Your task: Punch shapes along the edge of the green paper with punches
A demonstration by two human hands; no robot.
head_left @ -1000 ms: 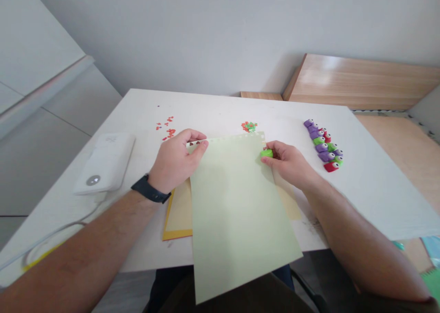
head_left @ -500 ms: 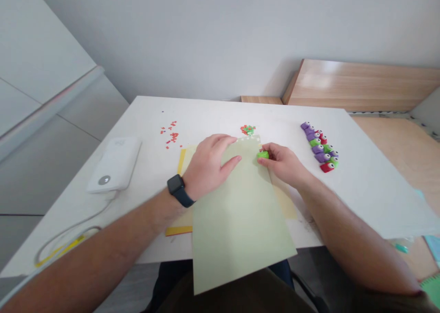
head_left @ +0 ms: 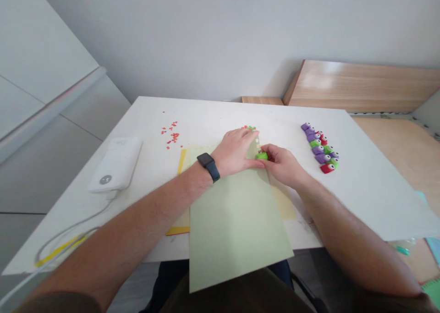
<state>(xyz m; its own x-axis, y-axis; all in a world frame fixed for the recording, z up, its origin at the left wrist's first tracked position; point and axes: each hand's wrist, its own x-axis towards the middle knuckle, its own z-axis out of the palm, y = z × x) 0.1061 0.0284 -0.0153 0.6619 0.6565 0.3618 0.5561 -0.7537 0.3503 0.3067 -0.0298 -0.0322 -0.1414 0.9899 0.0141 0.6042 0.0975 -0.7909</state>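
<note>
Green punch [head_left: 261, 156] pinched in right hand [head_left: 280, 162] at sheet [head_left: 237, 216] edge, 12 o'clock; left hand [head_left: 237, 150] pressed flat, open. Sheet judged thin, floppy; best pinned near punch.

I see a pale green sheet [head_left: 233, 216] over yellow paper [head_left: 181, 159], a bright green punch [head_left: 261, 156], purple, green and red punches [head_left: 321, 148], red confetti [head_left: 172, 134], white tabletop [head_left: 360, 175].

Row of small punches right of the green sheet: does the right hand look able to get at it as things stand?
Probably yes: the right hand holds a green punch at the green sheet, but bare table separates it from the row of small punches.
</note>
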